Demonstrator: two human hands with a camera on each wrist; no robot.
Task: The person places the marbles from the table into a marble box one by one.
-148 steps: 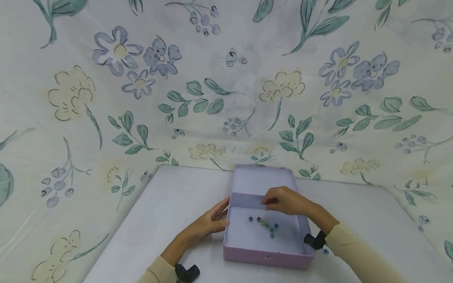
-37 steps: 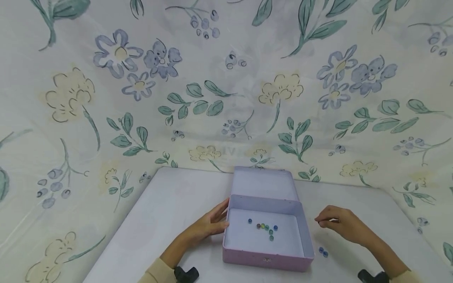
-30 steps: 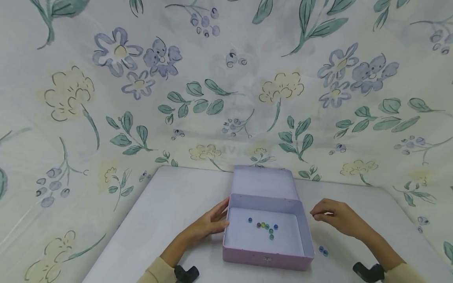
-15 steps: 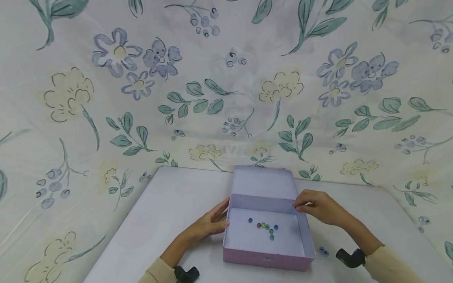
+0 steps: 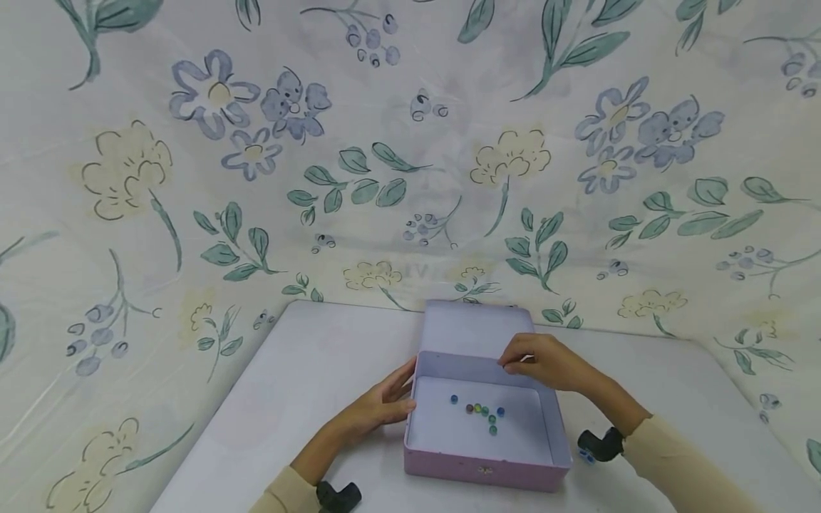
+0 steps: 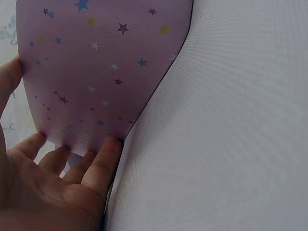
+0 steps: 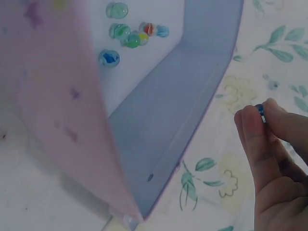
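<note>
A pink metal box (image 5: 449, 463) with a pale lilac inside stands on the table, its lid (image 5: 477, 328) laid back behind it. Several glass marbles (image 5: 492, 420) in blue, green, yellow and reddish brown lie on its floor. Above the back right part of the box, my right hand (image 5: 545, 360) pinches a small blue marble (image 7: 260, 111) between thumb and fingertips. My left hand (image 5: 375, 410) rests on the box's left side, its spread fingers touching the star-printed wall (image 6: 110, 62).
On the table right of the box lie blue marbles (image 5: 586, 457), partly covered by the dark wrist camera (image 5: 601, 444). A white table (image 5: 321, 356) carries everything. A floral curtain (image 5: 410, 142) hangs behind its back edge.
My right hand has swung left from beside the box, over its right wall, and is now above the inside with the blue marble. My left hand has stayed on the box's left side.
</note>
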